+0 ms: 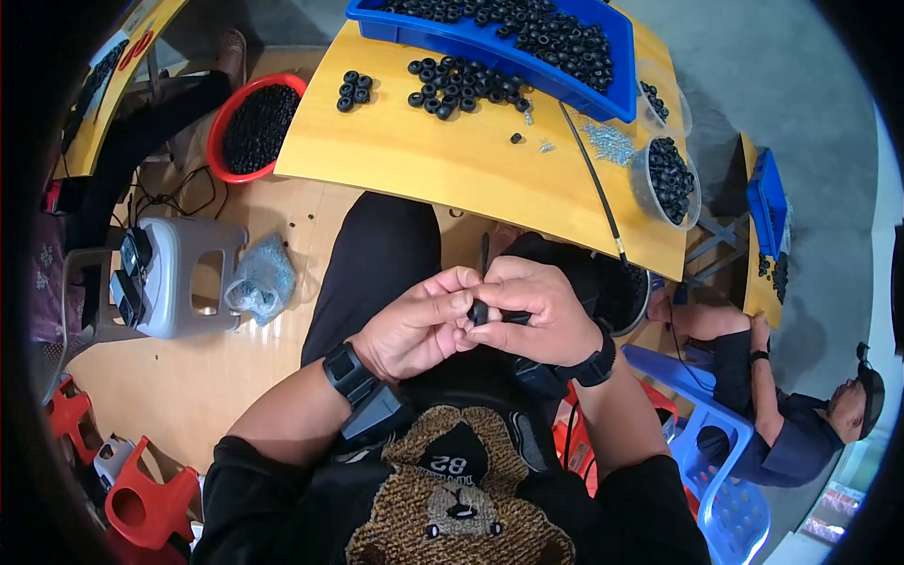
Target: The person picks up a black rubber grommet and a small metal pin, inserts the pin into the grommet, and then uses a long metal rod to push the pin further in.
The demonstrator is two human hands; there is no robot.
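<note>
The near edge of the yellow table (452, 179) ran slantwise just beyond the hands, so they worked over the person's lap, in the gap between that edge and the chest. To the left of the hands lay open wooden floor, bounded by a grey plastic stool (184, 278) and a clear bag (262, 280) beside it; farther out on that side sat a red basin (252, 122) of black parts. To the right the room was tighter, with a blue chair (720, 443) and a seated co-worker (800, 424) close by.

Both forearms came up from below and met at the middle. The left hand (419, 325) was curled, its fingertips pinching a small black ring-shaped part (478, 312) from the left side. The right hand (537, 306) was closed over the same part from the right, knuckles upward, and a thin black rod (485, 252) stood up out of its grip. The part sat between the two thumbs, touching both hands.

Beyond the hands on the table were loose black rings (461, 87), a blue tray (527, 42) full of them, and, to the right, a clear tub (667, 179) holding more. A black cable (593, 179) crossed the table edge toward the right hand.
</note>
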